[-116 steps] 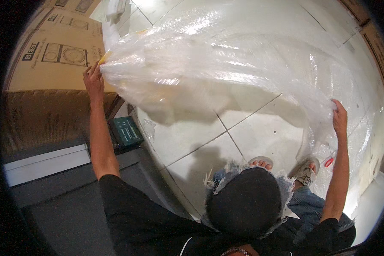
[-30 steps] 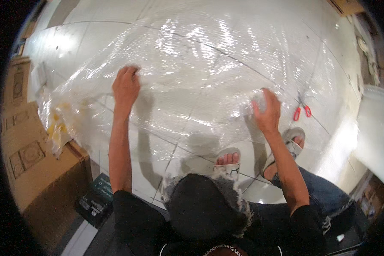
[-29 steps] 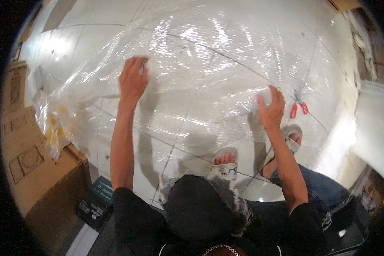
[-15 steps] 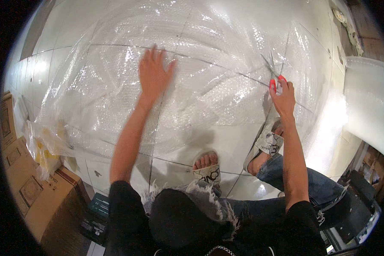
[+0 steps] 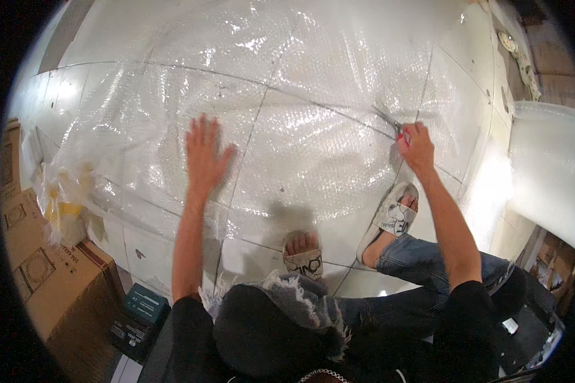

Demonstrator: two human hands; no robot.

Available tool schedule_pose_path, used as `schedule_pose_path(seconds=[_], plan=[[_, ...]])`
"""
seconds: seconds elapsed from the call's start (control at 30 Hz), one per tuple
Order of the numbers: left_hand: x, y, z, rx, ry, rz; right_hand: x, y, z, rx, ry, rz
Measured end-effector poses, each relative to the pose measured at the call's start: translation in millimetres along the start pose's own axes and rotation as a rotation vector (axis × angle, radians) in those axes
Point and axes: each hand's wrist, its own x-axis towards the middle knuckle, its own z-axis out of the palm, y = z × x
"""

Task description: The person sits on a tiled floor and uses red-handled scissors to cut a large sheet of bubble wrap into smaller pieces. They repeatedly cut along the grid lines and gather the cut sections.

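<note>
A wide sheet of clear bubble wrap point(image 5: 306, 153) lies spread over the tiled floor in front of me. My left hand point(image 5: 206, 156) rests palm down over its left part, fingers stretched out and apart. At the right side of the sheet, my right hand point(image 5: 418, 150) is closed round the red handles of a pair of scissors point(image 5: 387, 119). The scissors' metal blades point to the far left, low over the wrap. How far the blades are parted is hard to make out.
Cardboard boxes point(image 5: 70, 290) stand at the left, with a crumpled plastic bag with yellow in it point(image 5: 67, 214) beside them. A small dark green box point(image 5: 145, 303) sits nearby. At the right lies a large roll of wrap point(image 5: 549, 166). My sandalled feet point(image 5: 302, 255) are at the sheet's near edge.
My left hand has slid nearer to me and a little left. My right hand has lowered the scissors, turning their blades further left. The bubble wrap lies flatter.
</note>
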Motion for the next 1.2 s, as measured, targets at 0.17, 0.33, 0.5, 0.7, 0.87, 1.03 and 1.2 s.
schedule_pose_path(seconds=[0.17, 0.33, 0.5, 0.7, 0.87, 1.03, 1.2], plan=[[-27.0, 53.5, 18.8, -0.031, -0.109, 0.025, -21.4, -4.6, 7.2, 0.160, 0.003, 0.161], [-20.0, 49.5, 20.5, -0.048, -0.098, 0.031, -20.5, 0.9, -1.1, 0.235, -0.067, 0.276], [-2.7, 51.5, 12.4, -0.053, -0.066, 0.053, 2.7, 20.7, -14.0, -0.014, -0.201, 0.421], [71.4, 37.8, -20.0, -0.208, -0.097, -0.024, 10.7, 38.8, -28.9, -0.059, -0.109, 0.406], [188.5, 3.0, -20.8, -0.192, 0.228, 0.006, 33.6, 45.3, -10.0, 0.015, 0.068, 0.043], [283.4, -54.0, 1.4, -0.093, 0.356, -0.028, 41.0, 86.2, 1.5, -0.102, -0.017, 0.264], [349.2, -110.2, 15.4, -0.021, 0.296, -0.113, 30.6, 86.8, 9.2, -0.151, -0.026, 0.242]])
